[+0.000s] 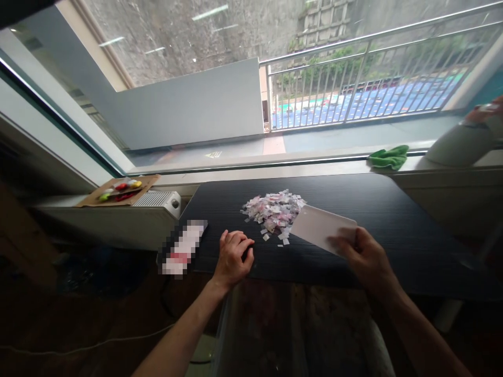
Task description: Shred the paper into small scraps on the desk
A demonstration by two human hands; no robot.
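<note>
On the dark table (334, 189) lies a heap of small paper scraps (271, 208), mostly white with pink tints, with a few loose bits at its near side. My right hand (363, 252) grips a white rectangular card (320, 226) by its right end, thumb on top. The card's left corner meets the heap's right side and partly covers it. My left hand (233, 256) rests at the table's near edge, left of and nearer than the heap. Its fingers are loosely bent, the thumb apart, and nothing shows in them.
A pixelated item (184, 250) lies at the table's left end. Beyond it, a heater (157, 201) carries a cardboard piece (88, 198) with colourful small things. A green cloth (389, 157) and a pale rounded object (458, 144) sit on the window sill. A cable (118, 341) runs below left.
</note>
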